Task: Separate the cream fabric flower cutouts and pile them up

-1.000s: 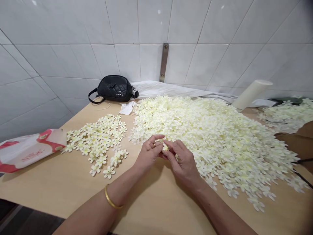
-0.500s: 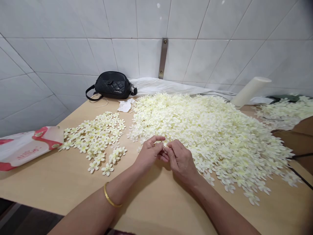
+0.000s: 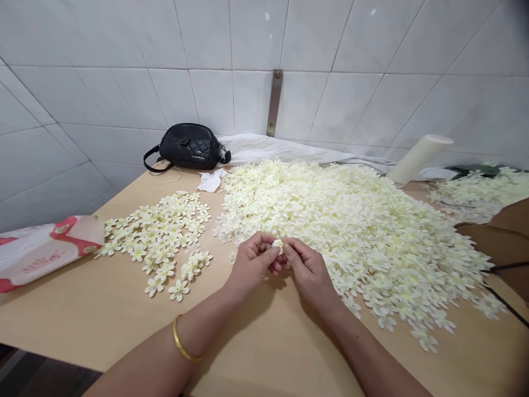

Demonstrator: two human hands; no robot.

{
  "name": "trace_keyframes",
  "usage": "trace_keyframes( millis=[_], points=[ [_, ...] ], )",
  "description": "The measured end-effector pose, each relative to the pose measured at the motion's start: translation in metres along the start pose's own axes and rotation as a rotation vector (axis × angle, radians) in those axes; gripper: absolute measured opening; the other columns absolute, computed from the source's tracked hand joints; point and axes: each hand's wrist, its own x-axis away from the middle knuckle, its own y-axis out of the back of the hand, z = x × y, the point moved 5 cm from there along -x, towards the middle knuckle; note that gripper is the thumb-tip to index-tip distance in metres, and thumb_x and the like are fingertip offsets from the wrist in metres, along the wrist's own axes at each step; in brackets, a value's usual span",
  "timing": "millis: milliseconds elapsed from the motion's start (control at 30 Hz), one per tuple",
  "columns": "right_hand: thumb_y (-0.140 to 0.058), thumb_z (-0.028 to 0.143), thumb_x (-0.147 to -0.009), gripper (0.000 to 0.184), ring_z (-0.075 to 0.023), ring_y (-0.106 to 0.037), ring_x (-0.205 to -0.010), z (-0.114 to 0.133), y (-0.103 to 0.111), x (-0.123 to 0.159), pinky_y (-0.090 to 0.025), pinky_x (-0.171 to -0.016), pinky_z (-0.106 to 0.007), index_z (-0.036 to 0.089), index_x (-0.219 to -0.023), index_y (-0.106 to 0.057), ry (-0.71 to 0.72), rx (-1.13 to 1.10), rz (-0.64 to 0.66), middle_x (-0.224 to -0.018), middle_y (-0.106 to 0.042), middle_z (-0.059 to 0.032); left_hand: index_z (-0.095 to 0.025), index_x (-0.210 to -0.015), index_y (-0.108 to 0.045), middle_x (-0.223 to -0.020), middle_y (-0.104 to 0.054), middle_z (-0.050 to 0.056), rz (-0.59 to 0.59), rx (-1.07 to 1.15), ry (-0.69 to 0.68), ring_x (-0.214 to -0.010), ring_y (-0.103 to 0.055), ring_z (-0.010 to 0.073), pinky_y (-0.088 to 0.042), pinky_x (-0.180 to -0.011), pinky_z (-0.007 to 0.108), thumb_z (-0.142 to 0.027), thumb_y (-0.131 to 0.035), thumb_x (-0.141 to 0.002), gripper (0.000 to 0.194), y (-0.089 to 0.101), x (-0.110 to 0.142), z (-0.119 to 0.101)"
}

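A small pale-yellow artificial flower (image 3: pixel 278 246) is pinched between the fingertips of both hands, above the table at the near edge of a large heap. My left hand (image 3: pixel 253 259), with a gold bangle on its wrist, is closed on the flower from the left. From the right, the thumb and fingers of my right hand (image 3: pixel 308 270) grip it too. Fingers cover most of the flower, so its petals show only in part. Behind and to the right spreads the big heap of cream artificial flowers (image 3: pixel 330 215). A smaller scatter of flowers (image 3: pixel 165 229) lies to the left.
A black quilted bag (image 3: pixel 190 146) sits at the back left, near a crumpled white tissue (image 3: pixel 211 180). On the left lies a red and white plastic bag (image 3: pixel 49 251). A white roll (image 3: pixel 419 160) leans at the back right, and something brown (image 3: pixel 506 237) stands at the right edge.
The flower between my fingertips now shows more plainly. My left fingers have curled in closer around it, and my right thumb has shifted. The view has tilted slightly.
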Motion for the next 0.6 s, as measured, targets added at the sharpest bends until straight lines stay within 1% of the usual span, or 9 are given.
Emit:
trace_keyframes(
  millis=[67, 133, 167, 233, 300, 367, 400, 500, 600],
  points=[
    [-0.043, 0.029, -0.086, 0.017, -0.0119, -0.055, -0.061, 0.001, 0.000, 0.000, -0.045, -0.059, -0.025, 0.016, -0.089, -0.054, -0.016, -0.112, 0.051, -0.065, -0.057, -0.0002, -0.013, -0.078, -0.055, -0.055, -0.058, -0.001, 0.043, 0.119, 0.069, -0.044, -0.050, 0.0071, -0.039, -0.047, 0.019, -0.023, -0.066, -0.066, 0.019, 0.003, -0.004, 0.003],
    [-0.048, 0.029, -0.084, 0.017, -0.0110, -0.054, -0.060, 0.002, 0.003, 0.000, -0.045, -0.058, -0.024, 0.017, -0.094, -0.053, -0.023, -0.158, 0.050, -0.064, -0.054, 0.0013, -0.012, -0.078, -0.055, -0.053, -0.058, 0.000, 0.091, 0.225, 0.150, -0.042, -0.048, 0.0058, -0.037, -0.044, 0.017, -0.021, -0.066, -0.066, 0.019, 0.004, -0.006, 0.006],
    [-0.050, 0.028, -0.082, 0.019, -0.0101, -0.053, -0.057, 0.003, 0.005, 0.001, -0.044, -0.056, -0.023, 0.018, -0.099, -0.052, -0.019, -0.165, 0.037, -0.062, -0.052, 0.0028, -0.012, -0.078, -0.056, -0.052, -0.057, 0.000, 0.115, 0.269, 0.193, -0.041, -0.048, 0.0052, -0.036, -0.043, 0.016, -0.019, -0.067, -0.065, 0.019, 0.004, -0.006, 0.008],
    [-0.053, 0.026, -0.080, 0.033, -0.0082, -0.049, -0.053, 0.005, 0.009, 0.002, -0.043, -0.052, -0.021, 0.020, -0.112, -0.047, 0.011, -0.160, 0.025, -0.060, -0.046, 0.0057, -0.013, -0.077, -0.056, -0.049, -0.056, -0.001, 0.170, 0.347, 0.264, -0.039, -0.046, 0.0040, -0.034, -0.042, 0.014, -0.017, -0.068, -0.064, 0.018, 0.003, -0.006, 0.011],
    [-0.054, 0.024, -0.079, 0.043, -0.0071, -0.045, -0.050, 0.007, 0.010, 0.003, -0.041, -0.049, -0.020, 0.022, -0.121, -0.043, 0.048, -0.130, 0.058, -0.059, -0.042, 0.0070, -0.013, -0.073, -0.055, -0.046, -0.053, -0.002, 0.223, 0.390, 0.306, -0.037, -0.044, 0.0028, -0.031, -0.039, 0.013, -0.017, -0.068, -0.064, 0.016, 0.001, -0.005, 0.013],
    [-0.055, 0.023, -0.079, 0.042, -0.0067, -0.044, -0.047, 0.008, 0.009, 0.004, -0.040, -0.048, -0.020, 0.021, -0.120, -0.048, 0.077, -0.066, 0.106, -0.056, -0.043, 0.0068, -0.012, -0.070, -0.055, -0.045, -0.051, -0.003, 0.253, 0.378, 0.325, -0.034, -0.040, 0.0018, -0.027, -0.036, 0.012, -0.020, -0.068, -0.064, 0.016, -0.001, -0.003, 0.014],
    [-0.055, 0.023, -0.079, 0.039, -0.0071, -0.045, -0.048, 0.009, 0.008, 0.005, -0.041, -0.049, -0.021, 0.021, -0.117, -0.051, 0.085, -0.046, 0.129, -0.056, -0.046, 0.0060, -0.012, -0.071, -0.055, -0.044, -0.051, -0.003, 0.257, 0.358, 0.328, -0.033, -0.039, 0.0017, -0.024, -0.034, 0.013, -0.022, -0.068, -0.064, 0.017, -0.002, -0.003, 0.015],
    [-0.052, 0.024, -0.081, 0.031, -0.0108, -0.057, -0.056, 0.010, 0.003, 0.006, -0.046, -0.056, -0.025, 0.018, -0.112, -0.055, 0.085, -0.091, 0.179, -0.063, -0.061, 0.0010, -0.012, -0.076, -0.057, -0.042, -0.050, -0.004, 0.249, 0.296, 0.305, -0.030, -0.037, 0.0021, -0.022, -0.033, 0.014, -0.027, -0.067, -0.065, 0.021, -0.004, -0.001, 0.017],
    [-0.047, 0.024, -0.084, 0.025, -0.0136, -0.061, -0.058, 0.013, 0.002, 0.007, -0.049, -0.059, -0.027, 0.017, -0.107, -0.055, 0.076, -0.113, 0.119, -0.061, -0.063, 0.0001, -0.012, -0.068, -0.056, -0.043, -0.051, -0.002, 0.202, 0.240, 0.262, -0.032, -0.039, 0.0034, -0.023, -0.033, 0.015, -0.036, -0.064, -0.068, 0.026, -0.006, -0.001, 0.020]
  ],
)
